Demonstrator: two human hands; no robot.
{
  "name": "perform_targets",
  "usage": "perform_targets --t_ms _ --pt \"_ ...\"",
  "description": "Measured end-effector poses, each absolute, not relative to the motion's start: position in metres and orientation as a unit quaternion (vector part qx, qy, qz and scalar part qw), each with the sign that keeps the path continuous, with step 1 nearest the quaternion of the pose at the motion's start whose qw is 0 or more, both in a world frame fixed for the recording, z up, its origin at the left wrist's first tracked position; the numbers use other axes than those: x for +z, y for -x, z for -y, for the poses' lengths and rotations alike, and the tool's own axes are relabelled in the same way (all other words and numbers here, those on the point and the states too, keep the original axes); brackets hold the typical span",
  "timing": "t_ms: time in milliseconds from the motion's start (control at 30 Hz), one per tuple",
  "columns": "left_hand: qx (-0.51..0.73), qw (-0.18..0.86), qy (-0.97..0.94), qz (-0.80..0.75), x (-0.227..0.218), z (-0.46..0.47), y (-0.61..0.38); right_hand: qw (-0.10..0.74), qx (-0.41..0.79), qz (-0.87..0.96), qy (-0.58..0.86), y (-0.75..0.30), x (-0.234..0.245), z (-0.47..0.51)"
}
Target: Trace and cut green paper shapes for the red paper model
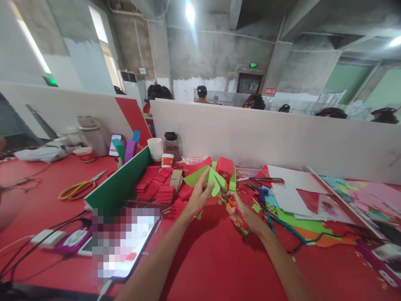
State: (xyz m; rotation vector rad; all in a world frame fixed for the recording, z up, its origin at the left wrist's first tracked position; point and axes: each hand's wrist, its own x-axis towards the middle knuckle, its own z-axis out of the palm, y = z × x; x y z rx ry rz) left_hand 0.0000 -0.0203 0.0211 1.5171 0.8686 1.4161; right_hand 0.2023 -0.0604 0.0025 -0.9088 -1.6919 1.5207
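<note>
My left hand (pixel 200 194) pinches a folded sheet of light green paper (pixel 196 177) and holds it above the red table. In my right hand (pixel 242 211) is a pair of scissors with orange-red handles (pixel 238 214). The scissor blades meet the right part of the green paper; whether they are parted is too small to tell. Behind the paper stands a red box-like piece (pixel 224 166) beside green strips. Small green scraps (pixel 256 207) lie to the right of my right hand. Stacks of folded red paper (pixel 153 182) lie left of my left hand.
A tablet (pixel 138 242) with a partly blurred screen lies at the left front. A green divider (pixel 122 188) stands behind it, with yellow-handled scissors (pixel 81 186) beyond. Cups and a bottle (pixel 171 144) are at the back. Pliers (pixel 288 228), a glue gun (pixel 261 192) and paper sheets (pixel 291 192) lie right.
</note>
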Motion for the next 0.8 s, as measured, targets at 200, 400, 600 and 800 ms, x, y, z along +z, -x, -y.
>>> perform_targets --t_ms 200,400,600,800 --pt "0.559 0.430 -0.616 -0.351 0.018 0.018 0.001 0.338 0.598 0.637 0.351 -0.204 0.000 0.057" --pt "0.548 0.428 -0.625 -0.355 0.017 0.016 0.002 0.339 0.591 0.629 0.376 -0.205 0.000 0.058" --pt "0.542 0.419 -0.634 -0.358 0.012 0.012 0.004 0.343 0.593 0.626 0.373 -0.205 -0.001 0.058" --pt "0.528 0.392 -0.662 -0.359 0.007 0.011 0.004 0.346 0.598 0.607 0.392 -0.203 0.000 0.058"
